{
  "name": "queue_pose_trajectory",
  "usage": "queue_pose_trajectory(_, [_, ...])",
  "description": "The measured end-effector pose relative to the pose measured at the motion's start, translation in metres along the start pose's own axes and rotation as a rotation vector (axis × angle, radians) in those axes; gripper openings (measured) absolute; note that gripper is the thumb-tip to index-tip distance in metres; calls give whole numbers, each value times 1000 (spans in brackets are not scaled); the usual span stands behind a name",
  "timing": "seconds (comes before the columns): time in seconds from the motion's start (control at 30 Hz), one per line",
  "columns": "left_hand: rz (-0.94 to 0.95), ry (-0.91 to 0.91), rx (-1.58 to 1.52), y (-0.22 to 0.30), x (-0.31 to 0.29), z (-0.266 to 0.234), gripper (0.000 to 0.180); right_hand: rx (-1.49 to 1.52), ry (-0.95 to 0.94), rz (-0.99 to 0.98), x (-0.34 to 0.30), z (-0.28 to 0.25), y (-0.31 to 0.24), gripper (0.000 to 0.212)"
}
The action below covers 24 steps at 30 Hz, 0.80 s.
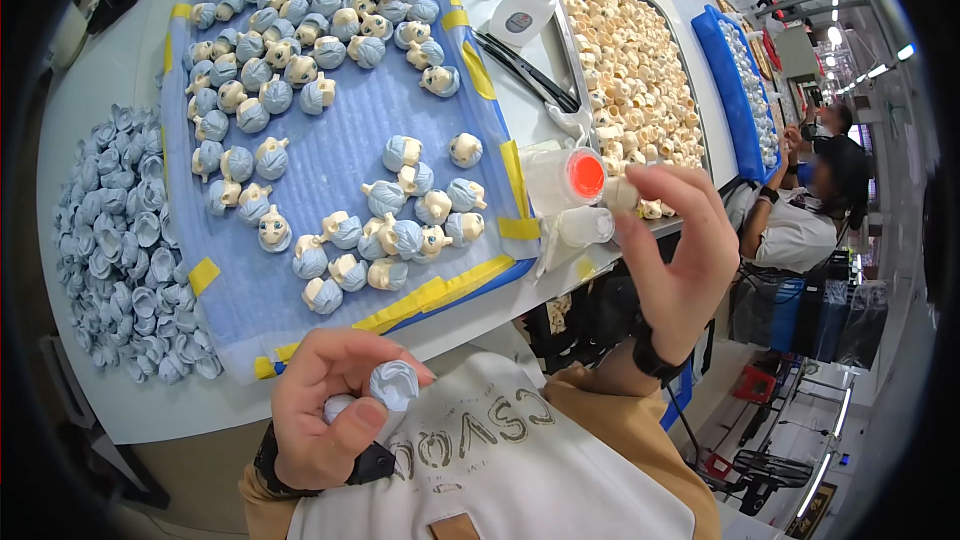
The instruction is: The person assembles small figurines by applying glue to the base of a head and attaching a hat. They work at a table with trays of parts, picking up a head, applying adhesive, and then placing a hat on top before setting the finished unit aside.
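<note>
My left hand (318,422), near the table's front edge, pinches a hollow light-blue doll hair shell (394,386) between thumb and fingers. Another rounded blue piece (338,406) is tucked against the palm. My right hand (685,255) is raised on the right, its thumb and forefinger closed on a small cream doll head piece (622,193). Just left of that piece lies a translucent cup (562,178) with a bright orange-red round end. Below it is a smaller clear container (584,227). Assembled doll heads (408,238) with blue hair sit in loose groups on the blue-lined tray (330,145).
Loose blue hair shells (130,250) are heaped left of the tray. A metal tray (700,105) of cream pieces stands at right, with a white bottle (522,15) and black tweezers (530,72) beside it. A blue bin (722,70) is farther right, near a seated person (805,230).
</note>
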<state>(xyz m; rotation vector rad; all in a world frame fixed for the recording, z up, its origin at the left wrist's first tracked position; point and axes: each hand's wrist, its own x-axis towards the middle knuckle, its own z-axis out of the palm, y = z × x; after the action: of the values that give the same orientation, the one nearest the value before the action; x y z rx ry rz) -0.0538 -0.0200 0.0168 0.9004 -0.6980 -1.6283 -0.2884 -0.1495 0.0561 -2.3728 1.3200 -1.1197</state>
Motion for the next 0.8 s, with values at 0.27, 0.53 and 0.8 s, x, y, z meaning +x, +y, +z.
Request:
queue_pose_trajectory(0.27, [-3,-21,-9,-1,1,-1,35,-167,-243,-50,18,-8,17,27])
queue_pose_trajectory(0.53, [0,-11,-11,-2,1,-2,35,-197,-286,-85,18,-6,18,26])
queue_pose_trajectory(0.8, [48,65,24,-5,2,-1,39,-142,-211,-14,9,-9,19,22])
